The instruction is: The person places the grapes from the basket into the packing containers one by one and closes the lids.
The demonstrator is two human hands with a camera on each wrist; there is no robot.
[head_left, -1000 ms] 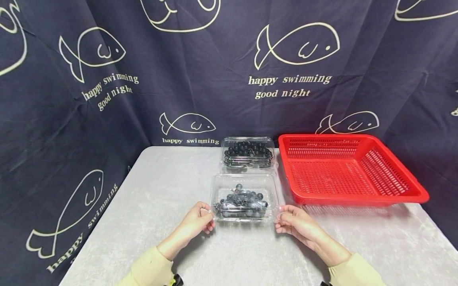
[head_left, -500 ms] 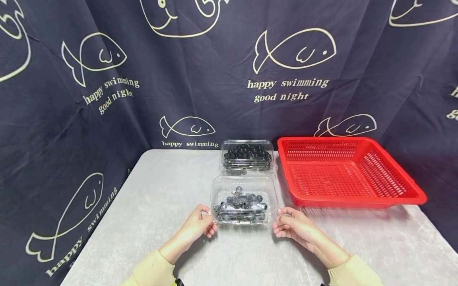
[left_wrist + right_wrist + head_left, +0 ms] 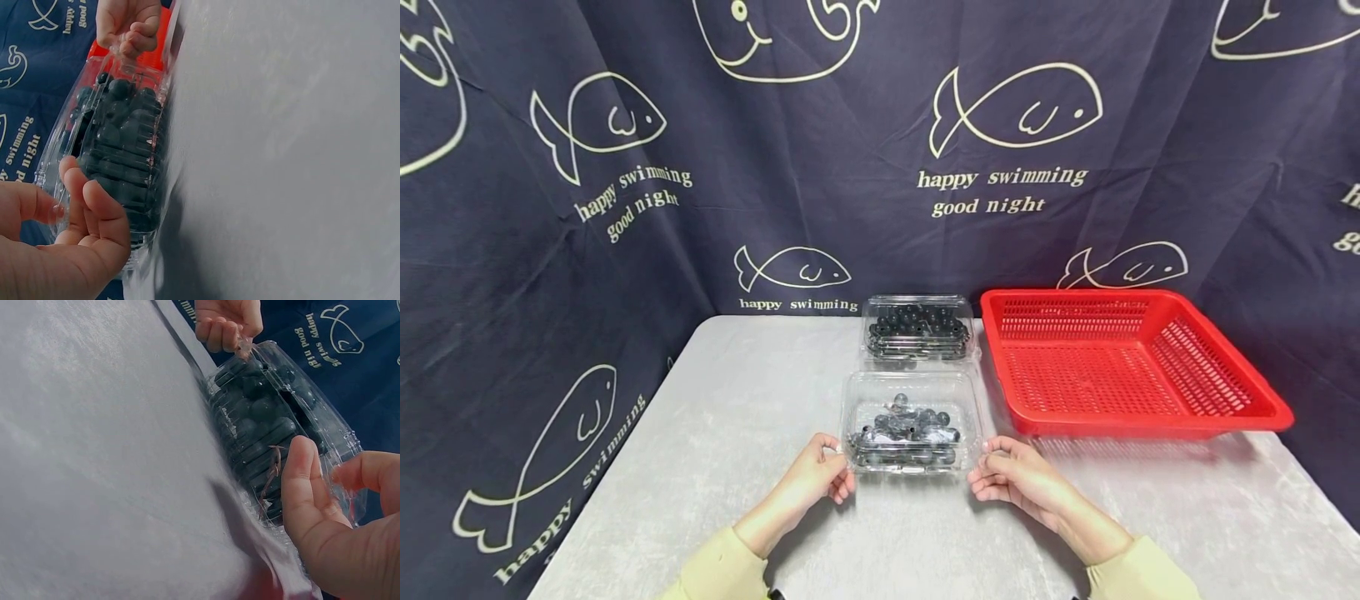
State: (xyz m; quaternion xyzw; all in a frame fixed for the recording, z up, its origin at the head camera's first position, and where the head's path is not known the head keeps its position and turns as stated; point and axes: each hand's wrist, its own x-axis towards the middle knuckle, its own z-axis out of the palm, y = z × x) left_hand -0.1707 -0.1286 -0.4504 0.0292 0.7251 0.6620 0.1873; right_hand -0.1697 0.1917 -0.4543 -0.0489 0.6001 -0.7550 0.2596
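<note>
A clear plastic clamshell box (image 3: 913, 387) of dark round grapes (image 3: 917, 432) stands on the table in the head view, its lid down over the fruit. My left hand (image 3: 814, 475) pinches the rim at the box's near left corner between thumb and forefinger. On the opposite side, my right hand (image 3: 1018, 479) pinches the near right corner the same way. The other fingers of both hands curl below the rim. A brown stem (image 3: 272, 472) shows through the box wall in the right wrist view.
Just behind stands a second clear box (image 3: 917, 302) filled with dark grapes. A red plastic basket (image 3: 1150, 423) with perforated sides sits at the right rear of the grey table (image 3: 760, 375). Dark blue cloth (image 3: 880, 125) with fish drawings hangs behind and at the sides.
The head view has tilted up slightly, so the whole scene sits a little lower. My right hand's lower fingers have shifted slightly left; both hands keep their hold on the box.
</note>
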